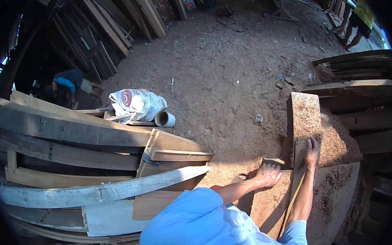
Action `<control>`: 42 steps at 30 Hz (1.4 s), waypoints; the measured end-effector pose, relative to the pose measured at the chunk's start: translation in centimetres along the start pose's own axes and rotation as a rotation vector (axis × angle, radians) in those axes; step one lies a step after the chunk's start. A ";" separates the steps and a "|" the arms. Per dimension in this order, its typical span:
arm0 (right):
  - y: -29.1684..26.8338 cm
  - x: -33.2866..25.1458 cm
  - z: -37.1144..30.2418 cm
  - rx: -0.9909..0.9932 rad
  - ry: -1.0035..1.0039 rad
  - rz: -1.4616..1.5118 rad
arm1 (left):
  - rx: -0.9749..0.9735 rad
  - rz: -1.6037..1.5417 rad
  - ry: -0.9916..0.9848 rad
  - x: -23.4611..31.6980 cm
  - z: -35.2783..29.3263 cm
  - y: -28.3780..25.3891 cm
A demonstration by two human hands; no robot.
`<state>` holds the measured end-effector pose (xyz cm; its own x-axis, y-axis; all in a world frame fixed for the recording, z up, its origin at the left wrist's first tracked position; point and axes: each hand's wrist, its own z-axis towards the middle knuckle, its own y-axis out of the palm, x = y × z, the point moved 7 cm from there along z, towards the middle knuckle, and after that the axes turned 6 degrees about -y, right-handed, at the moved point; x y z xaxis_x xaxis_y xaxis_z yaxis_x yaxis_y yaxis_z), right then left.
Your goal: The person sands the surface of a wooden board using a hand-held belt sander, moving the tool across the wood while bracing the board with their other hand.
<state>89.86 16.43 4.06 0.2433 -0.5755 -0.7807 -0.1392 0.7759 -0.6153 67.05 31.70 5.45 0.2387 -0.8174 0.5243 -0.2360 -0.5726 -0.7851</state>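
- A narrow wooden board [298,165] lies lengthwise on the sawdust-strewn bench [339,187], running from the right hand back toward the body.
- The right hand [312,151] is at the board's far end; its grip is closed on the right edge there.
- The left hand [268,175] is to the left of the board, fingers bent, beside a short brown wood block [273,162]; whether its grip holds anything, I cannot tell.
- Beyond the right hand, a thick plank [305,111] thinly covered in shavings points away from the body, with a heap of wood shavings [333,143] to its right.
- The person's pale blue shirt [217,228] fills the lower middle.
- To the left is a stack of long timbers, including a curved whitish plank [108,192].
- Behind that stack are a white printed sack [139,105] and a whitish bucket [165,118] on its side.
- More timbers [361,92] are piled at the right.
- Scraps litter the dirt floor [207,78]; planks [106,24] lean at upper left.
- One co-worker in blue [67,82] bends low at far left; another in yellow [362,18] stands at upper right.
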 end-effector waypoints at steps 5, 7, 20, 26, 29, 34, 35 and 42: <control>1.1 0.1 -1.7 0.267 0.005 -0.183 | 0.040 -0.019 -0.019 0.5 0.0 0.8; 1.0 -0.8 -1.6 0.255 -0.173 -0.514 | 0.003 -0.031 -0.008 1.1 0.4 1.1; 0.9 -0.4 -2.0 0.155 -0.123 -0.709 | 0.037 -0.100 0.003 0.7 0.3 0.7; 1.4 0.2 -2.3 0.181 -0.124 -0.738 | 0.037 -0.090 0.010 0.4 -0.2 0.8; 1.1 -1.3 -2.4 0.210 -0.106 -0.740 | -0.051 -0.097 0.012 0.6 0.1 0.1; 2.1 -6.0 -2.3 0.048 -0.035 -0.724 | 0.000 -0.071 0.041 0.6 0.7 -0.7; 2.2 -7.3 -2.4 -0.005 0.004 -0.709 | -0.005 -0.036 0.033 0.1 1.0 -0.5; -2.0 -10.0 -15.1 0.062 0.199 -0.388 | -0.082 0.033 0.019 1.4 0.9 -0.2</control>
<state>73.19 16.74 11.41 0.0753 -0.8613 -0.5024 -0.0142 0.5029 -0.8643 68.24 30.70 6.03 0.2118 -0.8363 0.5058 -0.3201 -0.5483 -0.7726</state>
